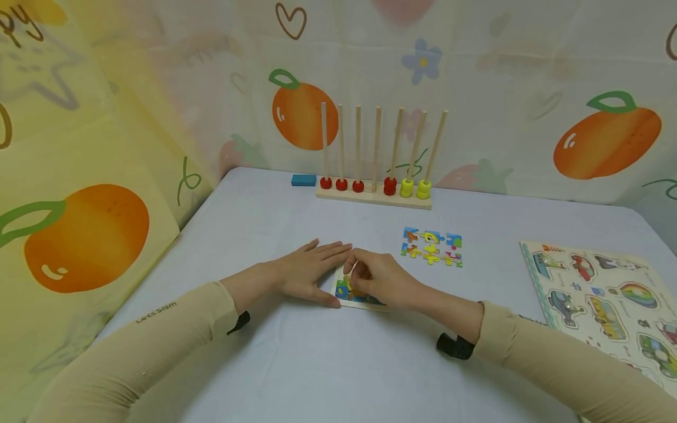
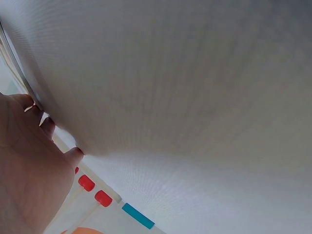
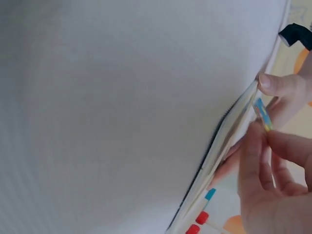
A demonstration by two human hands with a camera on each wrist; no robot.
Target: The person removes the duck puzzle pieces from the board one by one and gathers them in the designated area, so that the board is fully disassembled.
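A small jigsaw tray (image 1: 365, 306) with a pale border lies on the white table, its colourful picture partly hidden by the hands. My left hand (image 1: 309, 273) lies palm down with straight, spread fingers at the tray's left side, the thumb by its near left corner. Over the tray, my right hand (image 1: 388, 279) pinches a jigsaw piece (image 3: 263, 115) between thumb and fingers; the right wrist view shows it tilted, above the tray's surface. Several loose jigsaw pieces (image 1: 431, 237) lie in two rows beyond the right hand.
At the back stands a wooden bead rack (image 1: 370, 197) with upright rods and red and yellow beads. A blue block (image 1: 304, 180) sits at its left end. On the right lies a large picture puzzle board (image 1: 573, 281), partly under the right sleeve. Patterned cloth hangs behind the table.
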